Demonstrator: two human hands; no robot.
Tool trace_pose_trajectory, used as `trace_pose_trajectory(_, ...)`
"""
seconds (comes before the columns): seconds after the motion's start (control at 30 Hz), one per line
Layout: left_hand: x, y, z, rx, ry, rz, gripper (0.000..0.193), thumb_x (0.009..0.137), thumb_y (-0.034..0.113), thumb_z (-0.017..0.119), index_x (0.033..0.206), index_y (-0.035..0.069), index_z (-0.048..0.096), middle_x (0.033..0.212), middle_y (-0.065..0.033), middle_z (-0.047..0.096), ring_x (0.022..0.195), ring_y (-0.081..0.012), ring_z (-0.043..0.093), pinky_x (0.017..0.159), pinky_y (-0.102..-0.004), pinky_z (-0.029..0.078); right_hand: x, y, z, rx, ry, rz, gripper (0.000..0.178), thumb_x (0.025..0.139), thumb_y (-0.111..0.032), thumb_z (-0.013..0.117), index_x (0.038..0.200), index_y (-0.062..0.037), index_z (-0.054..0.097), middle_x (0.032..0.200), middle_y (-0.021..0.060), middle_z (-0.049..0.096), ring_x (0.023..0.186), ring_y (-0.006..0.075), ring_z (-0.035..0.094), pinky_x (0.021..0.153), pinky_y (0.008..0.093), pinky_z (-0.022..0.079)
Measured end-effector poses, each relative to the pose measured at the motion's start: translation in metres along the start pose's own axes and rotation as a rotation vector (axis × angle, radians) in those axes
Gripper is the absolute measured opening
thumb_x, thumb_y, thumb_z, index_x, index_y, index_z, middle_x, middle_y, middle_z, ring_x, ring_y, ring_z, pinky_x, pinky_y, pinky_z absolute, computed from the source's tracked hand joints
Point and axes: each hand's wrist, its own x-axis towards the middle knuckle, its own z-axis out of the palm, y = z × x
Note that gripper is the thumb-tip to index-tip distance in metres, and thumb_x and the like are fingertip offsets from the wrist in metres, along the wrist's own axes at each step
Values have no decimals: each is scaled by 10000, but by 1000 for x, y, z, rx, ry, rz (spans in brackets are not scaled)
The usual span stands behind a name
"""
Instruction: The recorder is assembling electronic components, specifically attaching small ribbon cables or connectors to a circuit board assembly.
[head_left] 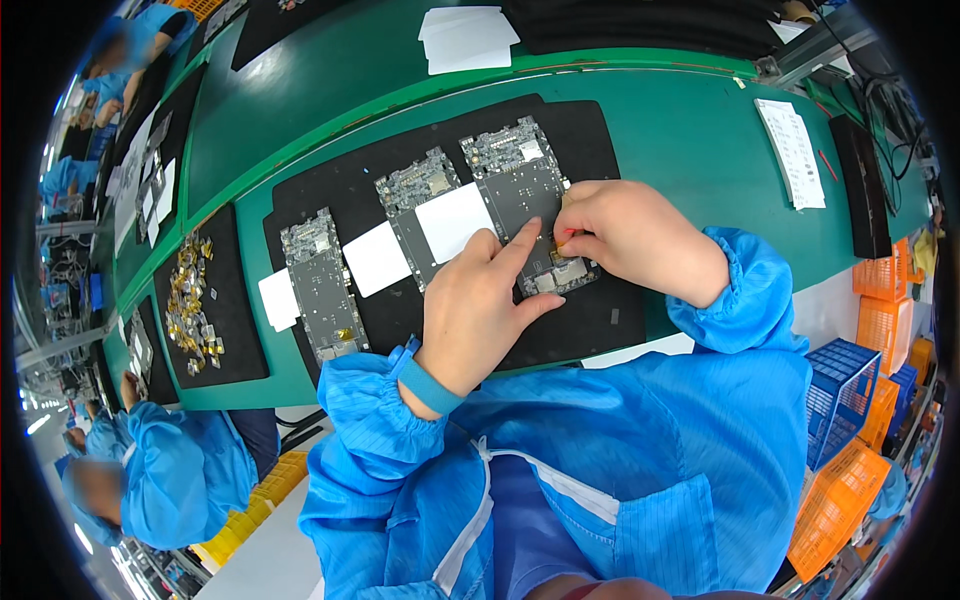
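My left hand [472,305] rests on a dark circuit board [520,190], its index finger stretched up the board and its thumb spread to the right; it holds nothing. At the board's right edge, my right hand [625,235] is closed in a pinch, with a bit of red between the fingertips. The fingers hide most of what it grips. Just below those fingertips a small yellow piece [558,256] shows on the board. Left of my left hand lie a second circuit board [415,190], partly covered by white cards [455,222], and a third board [325,280].
Boards lie on a black mat [340,190] over the green table [690,130]. Small gold-coloured parts [192,300] fill another mat at left. Papers [790,150] and a long black box [860,190] are at right. Crates [840,390] stand beside me; a co-worker [190,465] sits left.
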Motion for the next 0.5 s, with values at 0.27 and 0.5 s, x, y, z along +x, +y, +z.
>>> trace_pose_trajectory(0.27, 1, 0, 2, -6, 7, 0, 730, 629, 274, 848, 1294, 106, 598, 776, -90, 510, 631, -245, 543, 582, -355, 453, -4, -13, 5, -197, 27, 89, 73, 781, -105, 682, 802, -48, 641, 826, 113, 605, 777, 331, 613, 672, 426, 485)
trace_pose_trajectory(0.5, 1, 0, 3, 11, 18, 13, 728, 629, 278, 847, 1292, 105, 602, 766, -83, 507, 614, -236, 537, 568, -355, 447, -4, -10, 5, -246, -8, -30, 73, 780, -101, 673, 800, -40, 637, 821, 110, 594, 790, 321, 607, 682, 423, 487)
